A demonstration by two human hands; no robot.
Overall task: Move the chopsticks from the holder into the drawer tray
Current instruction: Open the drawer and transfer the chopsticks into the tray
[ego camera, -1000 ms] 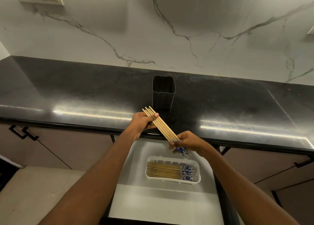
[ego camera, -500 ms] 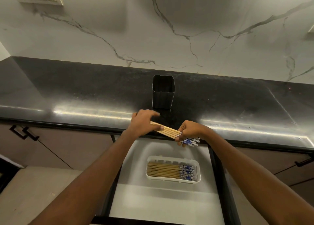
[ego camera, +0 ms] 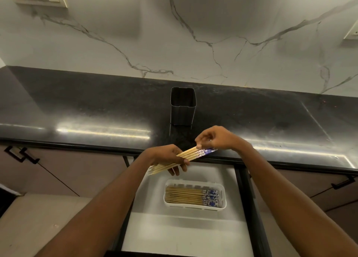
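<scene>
Chopsticks (ego camera: 190, 155), a bundle of bamboo sticks with blue-and-white patterned ends, are held in the air between both hands, above the open drawer and just in front of the counter edge. Left hand (ego camera: 166, 157) is wrapped around the plain middle section of the bundle, thumb on top and fingers curled beneath; the pointed tips project past it to the lower left. Right hand (ego camera: 217, 138) pinches the bundle from above near the patterned ends, which project to the right past its fingertips (ego camera: 199, 146). The bundle lies tilted, patterned end higher. Below the hands, a white tray (ego camera: 222, 197) sits in the white drawer (ego camera: 184, 233) and contains a further layer of chopsticks lying side by side, patterned ends to the right. Behind the hands, a dark square holder (ego camera: 182, 111) stands upright on the black countertop (ego camera: 87, 105), against a marble-patterned wall (ego camera: 193, 33).
</scene>
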